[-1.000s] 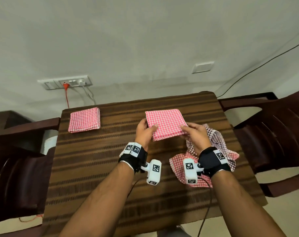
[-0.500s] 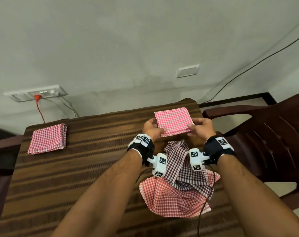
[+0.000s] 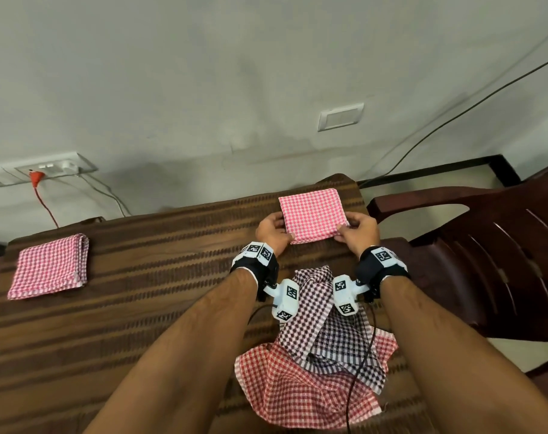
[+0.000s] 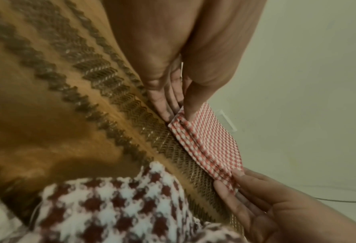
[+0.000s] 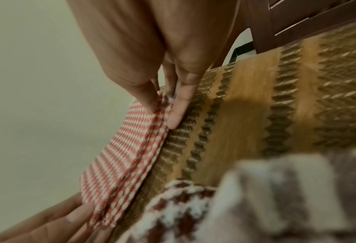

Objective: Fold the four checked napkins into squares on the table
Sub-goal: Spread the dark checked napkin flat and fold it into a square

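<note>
A pink checked napkin (image 3: 312,214), folded into a square, is held just above the far right part of the table (image 3: 160,277). My left hand (image 3: 274,228) pinches its near left corner and my right hand (image 3: 357,228) pinches its near right corner. The wrist views show its layered edge (image 4: 206,148) (image 5: 131,156) between thumb and fingers of each hand. A second folded pink napkin (image 3: 48,267) lies flat at the far left. An unfolded maroon checked napkin (image 3: 323,327) is crumpled over an unfolded red checked napkin (image 3: 297,393) near me, under my wrists.
The table wears a brown striped cloth. A dark brown plastic chair (image 3: 485,261) stands close on the right. A wall socket with a red plug (image 3: 36,177) and a black cable (image 3: 454,120) are on the wall behind.
Both hands have carried the folded pink napkin away from me, toward the table's far right corner. The view has swung right, so the unfolded napkins now show below my wrists.
</note>
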`<state>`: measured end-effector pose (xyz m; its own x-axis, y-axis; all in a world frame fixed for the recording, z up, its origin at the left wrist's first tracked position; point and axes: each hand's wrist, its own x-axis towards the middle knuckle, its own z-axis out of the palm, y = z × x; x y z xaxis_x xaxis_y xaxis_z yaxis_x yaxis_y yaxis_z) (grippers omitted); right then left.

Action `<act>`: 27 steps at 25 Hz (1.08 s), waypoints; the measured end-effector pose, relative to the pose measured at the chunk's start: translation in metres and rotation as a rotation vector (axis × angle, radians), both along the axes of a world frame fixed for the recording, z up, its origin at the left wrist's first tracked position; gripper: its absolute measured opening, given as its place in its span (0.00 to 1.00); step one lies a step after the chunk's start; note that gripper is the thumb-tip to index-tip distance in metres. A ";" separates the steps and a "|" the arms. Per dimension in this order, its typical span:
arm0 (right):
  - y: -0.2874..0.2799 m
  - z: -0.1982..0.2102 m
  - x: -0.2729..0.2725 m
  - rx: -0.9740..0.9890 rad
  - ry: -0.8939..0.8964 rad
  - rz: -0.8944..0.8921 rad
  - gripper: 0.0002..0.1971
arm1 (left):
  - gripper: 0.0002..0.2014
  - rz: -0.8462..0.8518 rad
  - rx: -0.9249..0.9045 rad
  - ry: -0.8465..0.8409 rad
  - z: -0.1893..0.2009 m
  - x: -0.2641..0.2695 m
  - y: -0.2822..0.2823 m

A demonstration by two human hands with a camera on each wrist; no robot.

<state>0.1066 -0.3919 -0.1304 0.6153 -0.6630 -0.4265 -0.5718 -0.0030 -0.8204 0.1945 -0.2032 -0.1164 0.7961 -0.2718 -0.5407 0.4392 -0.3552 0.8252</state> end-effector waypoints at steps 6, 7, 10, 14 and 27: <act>-0.003 0.006 -0.012 -0.200 0.074 0.072 0.24 | 0.34 -0.070 0.157 -0.158 0.004 -0.005 0.006; -0.001 0.015 -0.018 -0.223 0.070 0.071 0.23 | 0.31 -0.075 0.163 -0.195 0.007 -0.008 0.012; 0.018 0.046 -0.051 -0.219 -0.031 0.183 0.16 | 0.15 -0.164 0.057 -0.177 0.017 -0.031 0.035; 0.053 0.071 -0.104 -0.271 -0.041 0.552 0.22 | 0.20 -0.468 0.129 -0.238 0.046 -0.086 0.067; 0.134 0.132 -0.142 -0.728 -0.127 0.407 0.16 | 0.18 -0.504 0.238 -0.644 0.122 -0.158 0.135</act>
<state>-0.0359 -0.2578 0.0012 0.8801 -0.4617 0.1103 -0.3150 -0.7418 -0.5920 0.0365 -0.0684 0.0052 0.7824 -0.6127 -0.1118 -0.3472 -0.5781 0.7384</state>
